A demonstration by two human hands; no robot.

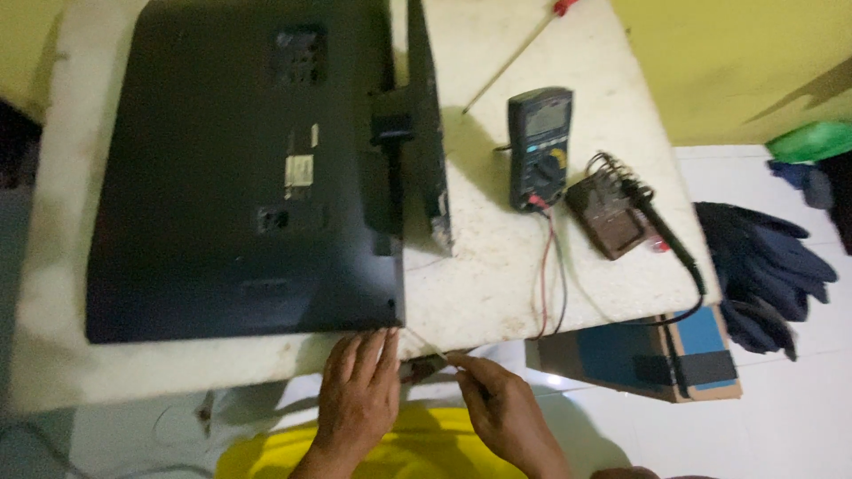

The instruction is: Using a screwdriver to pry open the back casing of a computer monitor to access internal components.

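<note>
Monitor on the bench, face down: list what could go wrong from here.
1. The black monitor lies at the table's near edge, where the left hand presses its corner; a shove might slide it off.
2. The right hand holds a thin tool at that corner; a slip could jab the left fingers.
3. The multimeter's leads hang over the edge and could snag.

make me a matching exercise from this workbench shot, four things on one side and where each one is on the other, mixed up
Things:
1. multimeter
2. soldering iron
3. screwdriver
4. left hand

Places:
A. far end of the table, red handle at the top edge
B. fingertips at the monitor's near corner
C. lying across the brown stand
D. right of the monitor, red and black leads trailing toward the near edge

Pairs: 1-D, 2-C, 3-A, 4-B
</note>
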